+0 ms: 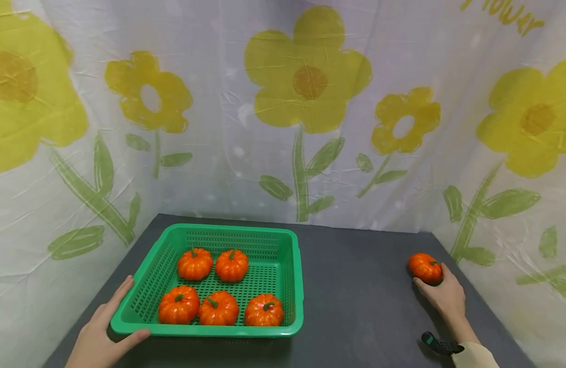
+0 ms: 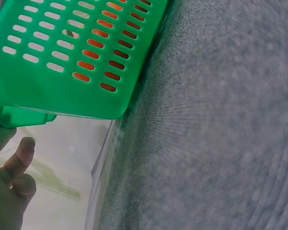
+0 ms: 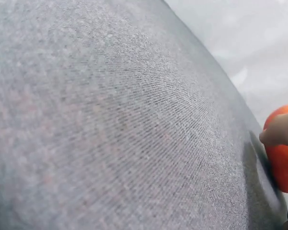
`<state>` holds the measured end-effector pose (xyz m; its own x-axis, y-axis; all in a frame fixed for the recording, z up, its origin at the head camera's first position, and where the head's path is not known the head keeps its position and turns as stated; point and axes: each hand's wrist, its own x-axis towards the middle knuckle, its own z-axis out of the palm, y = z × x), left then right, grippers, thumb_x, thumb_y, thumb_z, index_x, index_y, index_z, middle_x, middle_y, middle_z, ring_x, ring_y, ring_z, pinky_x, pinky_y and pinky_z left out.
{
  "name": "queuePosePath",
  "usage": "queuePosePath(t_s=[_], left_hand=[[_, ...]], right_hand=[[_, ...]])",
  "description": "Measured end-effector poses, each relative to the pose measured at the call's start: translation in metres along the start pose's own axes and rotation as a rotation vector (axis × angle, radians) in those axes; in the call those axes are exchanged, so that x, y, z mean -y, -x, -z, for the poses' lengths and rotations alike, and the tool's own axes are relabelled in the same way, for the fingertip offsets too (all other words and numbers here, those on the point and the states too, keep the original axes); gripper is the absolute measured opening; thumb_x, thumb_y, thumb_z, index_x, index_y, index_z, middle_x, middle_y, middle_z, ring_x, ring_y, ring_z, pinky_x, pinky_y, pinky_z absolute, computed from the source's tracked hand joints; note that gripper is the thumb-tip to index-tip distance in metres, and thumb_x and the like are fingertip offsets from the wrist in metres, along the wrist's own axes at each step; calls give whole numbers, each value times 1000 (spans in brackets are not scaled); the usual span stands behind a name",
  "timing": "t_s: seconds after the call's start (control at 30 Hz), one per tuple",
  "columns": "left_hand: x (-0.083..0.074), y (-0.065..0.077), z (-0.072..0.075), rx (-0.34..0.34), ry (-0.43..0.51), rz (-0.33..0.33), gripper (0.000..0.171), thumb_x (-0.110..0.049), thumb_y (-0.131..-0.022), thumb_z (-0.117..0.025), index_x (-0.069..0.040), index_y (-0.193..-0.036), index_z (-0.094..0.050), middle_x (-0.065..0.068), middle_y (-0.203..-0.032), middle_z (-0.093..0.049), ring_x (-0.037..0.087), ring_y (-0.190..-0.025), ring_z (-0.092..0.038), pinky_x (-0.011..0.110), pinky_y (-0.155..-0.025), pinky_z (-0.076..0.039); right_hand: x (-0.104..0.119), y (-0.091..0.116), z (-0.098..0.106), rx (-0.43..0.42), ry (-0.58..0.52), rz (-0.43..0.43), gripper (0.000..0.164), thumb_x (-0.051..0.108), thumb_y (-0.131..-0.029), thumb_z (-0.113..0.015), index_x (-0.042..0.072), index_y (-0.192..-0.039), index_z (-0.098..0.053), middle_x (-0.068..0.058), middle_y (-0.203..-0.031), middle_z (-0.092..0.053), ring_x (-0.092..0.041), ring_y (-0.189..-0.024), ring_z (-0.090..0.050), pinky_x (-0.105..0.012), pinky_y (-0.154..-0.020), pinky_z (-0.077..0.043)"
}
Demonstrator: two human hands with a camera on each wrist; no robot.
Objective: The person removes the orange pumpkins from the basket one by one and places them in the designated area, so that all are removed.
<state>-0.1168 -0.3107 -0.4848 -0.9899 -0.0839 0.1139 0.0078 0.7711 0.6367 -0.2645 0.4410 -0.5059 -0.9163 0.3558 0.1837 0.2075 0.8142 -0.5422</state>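
A green plastic basket (image 1: 205, 331) with slotted walls stands on the left of the dark table. Inside lie several small orange pumpkins with green stems: two at the back, such as this pumpkin (image 1: 231, 266), and three along the front. My left hand (image 1: 99, 327) spans the basket's near left corner, thumb at the front rim and fingers along the left side. In the left wrist view, some of its fingers show below the rim. Far to the right, my right hand (image 1: 444, 291) grips another pumpkin (image 1: 424, 268) between thumb and fingers. The right wrist view shows that pumpkin (image 3: 283, 165) only in part.
The table (image 1: 352, 286) has a dark grey cloth-like surface. White curtains (image 1: 218, 168) printed with yellow flowers close it in at the back and both sides. A dark strap (image 1: 441, 347) sits at my right wrist, beside a pale sleeve (image 1: 476, 356).
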Motion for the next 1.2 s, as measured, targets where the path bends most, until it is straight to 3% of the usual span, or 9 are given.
queuePosePath(t_s=[0.2,0.7,1.0,1.2], left_hand=[[0,-1,-1,-11,3,-2,108,-45,-94,-80,-32,-173,-7,32,-167,-30,55,-128,-47,81,-83,-48],[2,3,-2,-6,13,-10,107,-43,-96,-78,-33,-173,-5,35,-164,-33,59,-127,-48,78,-78,-50],[3,2,-3,-1,12,-14,106,-43,-96,-78,-32,-173,-5,34,-164,-33,58,-126,-48,76,-76,-51],[2,2,-2,-4,10,-25,106,-42,-96,-78,-32,-173,-5,34,-166,-30,61,-127,-47,78,-75,-50]], right_hand=[[0,1,2,-1,1,-30,106,42,-91,-79,-12,-163,-23,-41,-157,-39,-60,-140,-40,-74,-116,-33],[11,8,6,-58,-22,-12,98,46,-93,-76,-15,-157,-34,-40,-154,-44,-58,-138,-44,-72,-114,-37],[26,13,12,-123,-50,54,93,41,-93,-78,-11,-158,-37,-38,-153,-46,-57,-138,-45,-71,-114,-37],[53,18,17,-168,-105,186,89,37,-91,-82,-7,-158,-43,-34,-151,-51,-55,-132,-51,-71,-107,-43]])
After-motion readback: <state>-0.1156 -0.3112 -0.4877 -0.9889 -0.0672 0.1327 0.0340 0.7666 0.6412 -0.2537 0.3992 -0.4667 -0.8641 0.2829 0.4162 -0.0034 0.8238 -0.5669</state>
